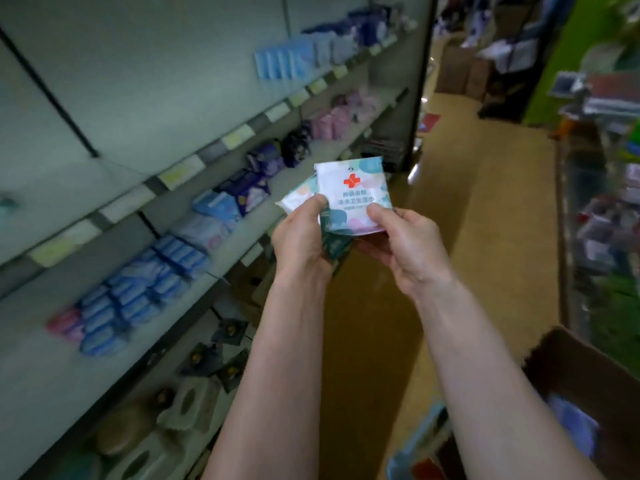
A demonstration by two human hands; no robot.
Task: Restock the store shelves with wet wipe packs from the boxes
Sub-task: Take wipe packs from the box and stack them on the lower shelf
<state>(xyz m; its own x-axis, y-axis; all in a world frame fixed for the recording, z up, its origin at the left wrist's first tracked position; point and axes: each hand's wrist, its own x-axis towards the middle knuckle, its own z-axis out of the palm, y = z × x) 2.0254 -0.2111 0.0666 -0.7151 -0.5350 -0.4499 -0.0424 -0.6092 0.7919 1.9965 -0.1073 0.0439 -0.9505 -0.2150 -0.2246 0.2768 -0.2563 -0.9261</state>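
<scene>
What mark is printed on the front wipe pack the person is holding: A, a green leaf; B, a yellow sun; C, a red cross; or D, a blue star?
C: the front wipe pack, held between the left hand and the right hand, shows a red cross near its top.

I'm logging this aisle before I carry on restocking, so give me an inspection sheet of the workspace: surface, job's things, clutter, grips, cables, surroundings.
Surface: grey store shelves at left, partly stocked, with price tags along the edges.
Job's things: wet wipe packs, the front one with a red cross, fanned out in front of the shelves and held by both hands; open cardboard box at lower right.
Clutter: blue packs and pink packs on the shelves, blurred.
Grips: left hand grips the bundle; right hand pinches the front pack's lower corner.
Cables: nothing seen.
Surroundings: brown aisle floor; blurred goods at right.
</scene>
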